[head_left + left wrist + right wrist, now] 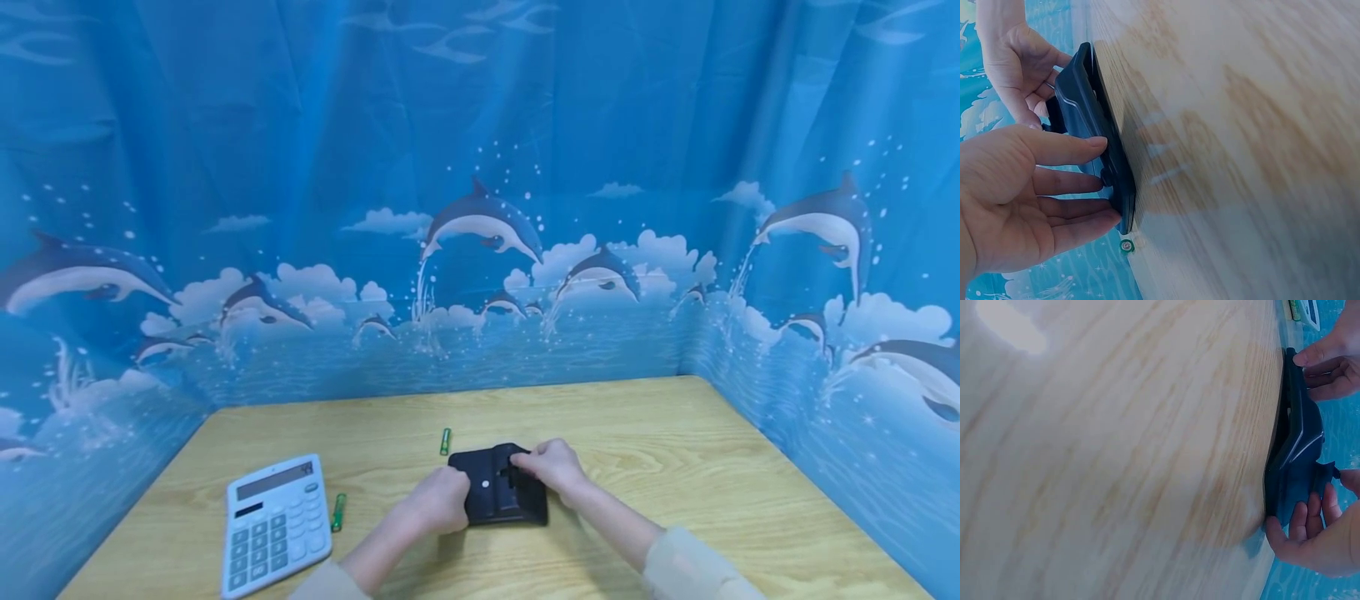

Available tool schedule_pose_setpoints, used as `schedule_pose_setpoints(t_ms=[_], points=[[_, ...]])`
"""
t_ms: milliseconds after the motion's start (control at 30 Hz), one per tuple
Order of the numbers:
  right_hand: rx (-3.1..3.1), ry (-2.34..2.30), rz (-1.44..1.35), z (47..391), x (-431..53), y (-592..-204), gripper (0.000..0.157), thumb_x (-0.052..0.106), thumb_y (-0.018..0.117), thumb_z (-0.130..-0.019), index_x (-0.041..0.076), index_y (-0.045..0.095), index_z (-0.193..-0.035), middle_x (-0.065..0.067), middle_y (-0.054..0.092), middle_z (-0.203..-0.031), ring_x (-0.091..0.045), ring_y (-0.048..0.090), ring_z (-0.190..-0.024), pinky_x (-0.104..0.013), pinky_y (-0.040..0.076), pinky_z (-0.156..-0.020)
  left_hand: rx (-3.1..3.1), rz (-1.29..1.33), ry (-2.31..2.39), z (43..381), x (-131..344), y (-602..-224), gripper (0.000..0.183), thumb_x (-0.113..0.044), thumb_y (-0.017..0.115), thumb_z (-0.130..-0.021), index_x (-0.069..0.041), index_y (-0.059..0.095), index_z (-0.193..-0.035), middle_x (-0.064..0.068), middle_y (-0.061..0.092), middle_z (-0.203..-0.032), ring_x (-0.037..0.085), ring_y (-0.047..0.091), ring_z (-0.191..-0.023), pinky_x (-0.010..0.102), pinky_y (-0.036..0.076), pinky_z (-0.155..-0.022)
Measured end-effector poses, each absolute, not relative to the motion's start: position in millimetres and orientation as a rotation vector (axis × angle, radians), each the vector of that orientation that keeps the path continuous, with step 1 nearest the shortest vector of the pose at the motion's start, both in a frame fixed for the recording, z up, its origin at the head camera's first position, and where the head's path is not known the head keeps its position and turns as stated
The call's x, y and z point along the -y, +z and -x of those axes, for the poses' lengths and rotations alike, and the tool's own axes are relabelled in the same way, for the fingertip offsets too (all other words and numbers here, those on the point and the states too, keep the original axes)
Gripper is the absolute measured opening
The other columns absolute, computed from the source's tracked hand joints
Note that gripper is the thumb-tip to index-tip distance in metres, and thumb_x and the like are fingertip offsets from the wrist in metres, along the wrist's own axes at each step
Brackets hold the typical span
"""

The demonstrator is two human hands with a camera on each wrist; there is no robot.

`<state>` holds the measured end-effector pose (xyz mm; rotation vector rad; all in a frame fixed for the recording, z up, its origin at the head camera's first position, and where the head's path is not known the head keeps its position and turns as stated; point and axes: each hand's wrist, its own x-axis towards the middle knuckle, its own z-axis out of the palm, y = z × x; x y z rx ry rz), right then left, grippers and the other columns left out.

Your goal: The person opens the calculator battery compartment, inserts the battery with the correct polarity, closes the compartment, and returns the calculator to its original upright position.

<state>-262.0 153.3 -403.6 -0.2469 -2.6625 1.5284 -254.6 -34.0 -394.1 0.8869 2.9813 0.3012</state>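
You've got the black device [483, 488] nr the middle of the table [660, 442], slightly L of centre and well in from the far edge. Your L hand [444, 498] grips its L end: per the L wrist view, thumb on one side, other fingertips against the body, incl. beside a small round knob [1106, 177]. Your R hand [557, 468] grips the R end, fingers bent round the body, w/ a digit up at the small black flap [1327, 474], which sticks out from the face. Can't tell if the flap's still attached. Can't tell either if the whole underside touches the tabletop.

Face-up side of the device has a raised section and a small white spot [485, 483], L of the flap.

One green battery [446, 442] lies just past the device's far L corner, toward the table's far edge. A 2nd green battery [338, 512] lies just beside the R side of the white calculator [275, 525], which is over toward the table's L edge, w/ its display [274, 480] pointing to the far edge; digits too small to read for sure.

Blue dolphin-print curtain [480, 350] runs behind the far edge and along the L & R edges. Your sleeves [693, 567] are pale.
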Motion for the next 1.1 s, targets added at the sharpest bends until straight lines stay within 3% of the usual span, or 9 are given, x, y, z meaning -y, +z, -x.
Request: schedule_pose_setpoints(t_ms=[400, 1100], points=[[2.646, 1.523, 0.228, 263.2, -154.8, -402.9, 0.021, 0.018, 0.07, -0.074, 0.005, 0.059, -0.061, 0.0, 0.054, -0.059, -0.01, 0.043, -0.051, -0.019, 0.033, -0.044, -2.976, -0.88, 0.304, 256.0, 34.6, -395.3, 0.014, 0.006, 0.065, -0.058, 0.0, 0.061, -0.071, 0.002, 0.051, -0.065, 0.013, 0.045, -0.058, 0.025, 0.041, -0.054], [2.636, 1.558, 0.224, 263.9, -157.5, -402.8, 0.01, 0.011, 0.063, -0.073, 0.001, 0.064, -0.07, -0.002, 0.058, -0.061, -0.014, 0.053, -0.057, -0.025, 0.043, -0.048, -2.987, -0.905, 0.268, 254.9, 35.0, -393.4, 0.016, 0.001, 0.07, -0.06, 0.002, 0.064, -0.074, 0.005, 0.054, -0.073, 0.013, 0.045, -0.063, 0.026, 0.045, -0.058]])
